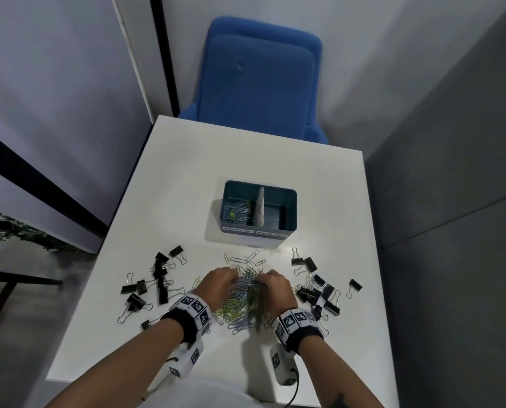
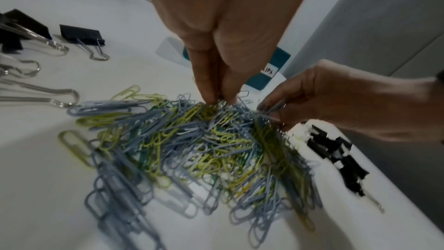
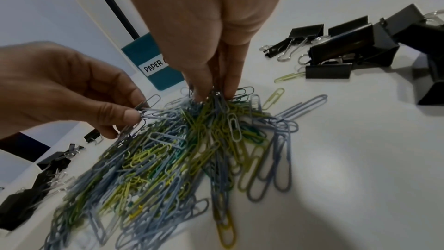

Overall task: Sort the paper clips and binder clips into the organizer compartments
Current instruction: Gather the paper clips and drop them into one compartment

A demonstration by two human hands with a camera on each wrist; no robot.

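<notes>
My left hand (image 1: 216,282) and right hand (image 1: 275,285) both reach down into the heap of paper clips (image 1: 244,301) in front of me on the white bench (image 1: 187,178). Each grip is closed, fingertips pinching a bunch of clips at the heap's far edge. The clips trail back from my fingers toward my body, their long sides mostly running that way.

The teal organizer (image 1: 259,228) stands straight ahead, near and just beyond the heap. Its left compartment, labelled for paper clips, already holds a few; the right one looks empty. My left hand seems slightly nearer the paper-clip side.

Black binder clips (image 1: 157,282) lie scattered to the left, more binder clips (image 1: 319,290) to the right. The path forward to the organizer looks open, with only stray clips between.
</notes>
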